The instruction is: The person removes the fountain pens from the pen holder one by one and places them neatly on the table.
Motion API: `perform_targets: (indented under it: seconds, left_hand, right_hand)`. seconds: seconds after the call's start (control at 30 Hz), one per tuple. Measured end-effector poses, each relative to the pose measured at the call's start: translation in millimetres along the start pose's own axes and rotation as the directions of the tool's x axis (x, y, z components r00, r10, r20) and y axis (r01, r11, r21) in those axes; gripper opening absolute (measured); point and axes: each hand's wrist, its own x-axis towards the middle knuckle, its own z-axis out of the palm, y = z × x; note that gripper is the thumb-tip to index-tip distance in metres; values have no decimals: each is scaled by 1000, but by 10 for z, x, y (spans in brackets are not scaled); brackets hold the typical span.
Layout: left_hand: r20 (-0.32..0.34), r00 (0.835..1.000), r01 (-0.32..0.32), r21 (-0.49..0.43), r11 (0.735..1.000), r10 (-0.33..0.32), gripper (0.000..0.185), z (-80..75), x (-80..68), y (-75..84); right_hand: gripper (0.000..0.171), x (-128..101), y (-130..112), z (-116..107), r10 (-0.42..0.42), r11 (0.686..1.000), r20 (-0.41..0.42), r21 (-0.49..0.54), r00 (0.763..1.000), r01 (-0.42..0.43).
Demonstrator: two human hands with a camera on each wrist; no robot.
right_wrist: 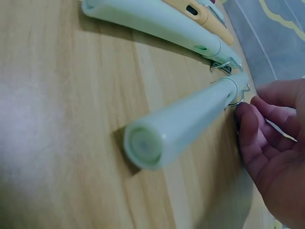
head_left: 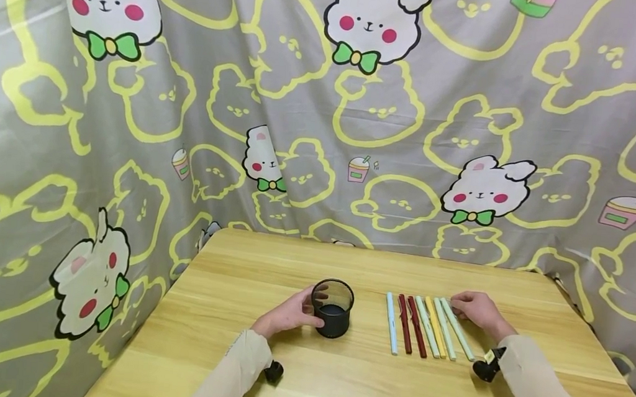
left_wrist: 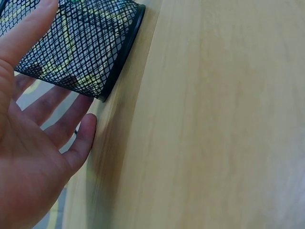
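My left hand holds a round black mesh pen holder upright on the table, thumb on the near side and fingers round the back. In the left wrist view the thumb and fingers of that hand stand either side of the mesh. To the right, my right hand is at the far end of the rightmost light green pen. Thumb and fingertips of the right hand are curled together at the wire clip of this pen, which lies on the table.
Left of that pen lie a light blue pen, two dark red pens, a yellow pen and two more light green pens, in a row. A patterned grey curtain hangs behind the wooden table.
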Motion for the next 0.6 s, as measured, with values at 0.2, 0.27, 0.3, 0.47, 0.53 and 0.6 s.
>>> perform_targets:
  seconds: [0.2,0.27,0.3,0.47,0.53,0.6]
  left_hand:
    - [-19,1000,3,-33,999,-3,84,0,-24,20]
    - [-36,999,14,-31,999,-15,86,0,-27,21]
    - [-46,999,20,-27,999,-21,87,-1,-30,26]
    - [-114,991,87,126,988,-73,93,-18,-91,103]
    - [-152,983,136,249,959,-100,96,-24,-132,155]
    - [-182,976,180,381,907,-118,101,-29,-173,205]
  right_hand:
    - [40,-82,-29,-47,-31,999,12,-28,999,32]
    - [41,-128,-58,-70,-31,999,8,-39,999,31]
    - [42,-155,-79,-79,-38,998,2,-52,999,38]
    - [51,-343,-235,-61,-118,968,-61,-229,991,101]
    - [58,-426,-310,-33,-152,941,-90,-317,984,116]
    - [66,-502,-386,8,-172,918,-119,-378,978,116]
